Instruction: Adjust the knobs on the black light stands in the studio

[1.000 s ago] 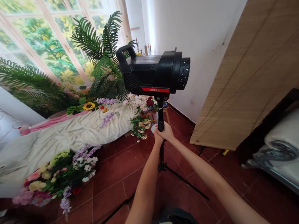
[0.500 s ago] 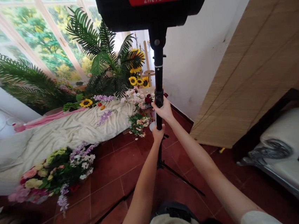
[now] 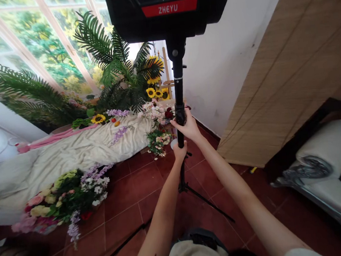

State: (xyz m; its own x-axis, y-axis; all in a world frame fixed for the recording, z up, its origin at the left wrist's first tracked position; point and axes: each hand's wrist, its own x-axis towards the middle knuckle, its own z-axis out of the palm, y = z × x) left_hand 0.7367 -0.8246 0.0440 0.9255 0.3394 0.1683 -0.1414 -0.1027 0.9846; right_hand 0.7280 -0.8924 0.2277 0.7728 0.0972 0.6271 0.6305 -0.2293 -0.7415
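Note:
A black light stand (image 3: 178, 91) rises in front of me, carrying a large black studio light (image 3: 172, 19) with a red ZHEYU label. My left hand (image 3: 180, 152) is closed round the pole low down, just above a small knob. Higher up, my right hand (image 3: 188, 125) grips the pole at its black collar (image 3: 180, 113); the fingers behind the pole are partly hidden. Below my hands the stand's legs (image 3: 209, 204) spread over the floor.
At the left, a cream-draped bed (image 3: 78, 147) holds scattered flowers, with a flower arrangement (image 3: 65, 194) before it. Palm fronds (image 3: 96, 42) and sunflowers (image 3: 158, 92) stand behind. To the right are a bamboo blind (image 3: 256, 107) and a silver-trimmed sofa (image 3: 325, 173). Red tiles (image 3: 122, 225) cover the floor.
The studio light and upper pole have shifted slightly left and down in view. My right hand's grip at the collar has loosened a little, while my left hand keeps its hold.

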